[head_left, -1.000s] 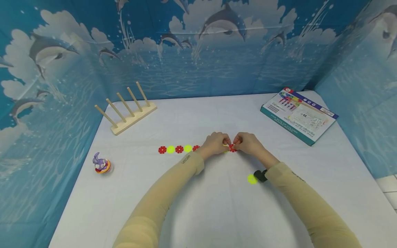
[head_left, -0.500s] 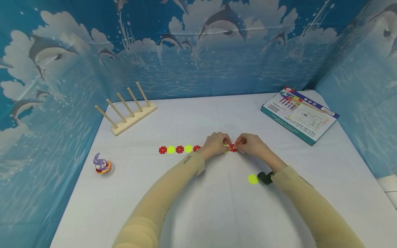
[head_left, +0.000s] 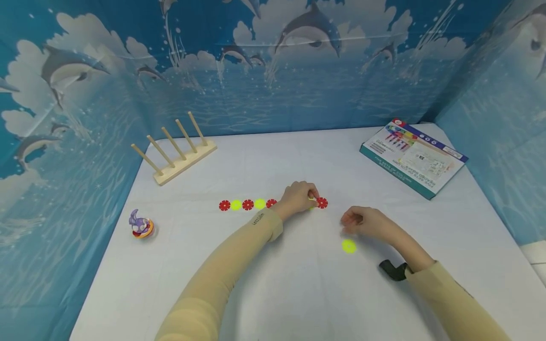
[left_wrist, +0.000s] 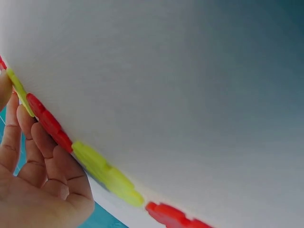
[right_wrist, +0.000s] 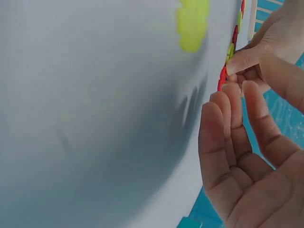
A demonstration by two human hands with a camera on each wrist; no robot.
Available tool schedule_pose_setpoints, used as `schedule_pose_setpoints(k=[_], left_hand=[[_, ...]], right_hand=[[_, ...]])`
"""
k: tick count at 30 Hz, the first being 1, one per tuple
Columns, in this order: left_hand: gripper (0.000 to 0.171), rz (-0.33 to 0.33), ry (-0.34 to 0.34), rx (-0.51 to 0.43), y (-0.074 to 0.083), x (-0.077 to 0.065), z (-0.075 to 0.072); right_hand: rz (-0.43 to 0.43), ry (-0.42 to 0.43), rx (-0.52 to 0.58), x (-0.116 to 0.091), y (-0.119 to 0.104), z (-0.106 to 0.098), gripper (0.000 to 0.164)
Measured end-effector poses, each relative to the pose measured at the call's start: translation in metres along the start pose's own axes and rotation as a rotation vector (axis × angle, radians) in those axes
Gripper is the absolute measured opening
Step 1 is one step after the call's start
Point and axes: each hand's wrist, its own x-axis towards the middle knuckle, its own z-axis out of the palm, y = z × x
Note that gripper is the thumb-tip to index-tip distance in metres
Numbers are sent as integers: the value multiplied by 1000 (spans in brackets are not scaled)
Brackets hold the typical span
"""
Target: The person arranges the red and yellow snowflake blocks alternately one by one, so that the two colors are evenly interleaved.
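Observation:
Red and yellow flower-shaped discs run in an alternating row across the white table, starting at a red disc (head_left: 224, 205) on the left. My left hand (head_left: 297, 196) pinches a yellow disc (left_wrist: 20, 92) near the row's right end, its forearm covering part of the row. The end red disc (head_left: 322, 202) lies just beyond my left fingertips. My right hand (head_left: 367, 222) holds nothing; its fingers are loosely bent, with thumb and index finger apart in the right wrist view. A loose yellow disc (head_left: 349, 246) lies on the table, just below my right fingertips in the head view.
A wooden stand with several upright pegs (head_left: 183, 163) is at the back left. Near the left edge sits a purple toy figure (head_left: 141, 225). A flat printed box (head_left: 414, 158) lies at the back right. Dolphin-print curtains (head_left: 273, 94) surround the table.
My right hand has let go of the end red disc and moved right and toward me, above the loose yellow disc. My left hand has stayed in place on the row.

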Motion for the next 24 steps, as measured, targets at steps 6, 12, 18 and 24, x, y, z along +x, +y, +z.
schedule_pose_setpoints(k=[6, 12, 18, 24], left_hand=[[13, 3, -7, -18, -1, 0, -1], [13, 4, -9, -31, -2, 0, -1], [13, 4, -14, -23, -2, 1, 1], [12, 6, -12, -19, -3, 2, 1]], right_hand=[[42, -45, 3, -20, 7, 8, 33], [43, -27, -44, -26, 8, 16, 35], [45, -11, -79, -25, 3, 21, 32], [40, -18, -103, -24, -2, 22, 33]])
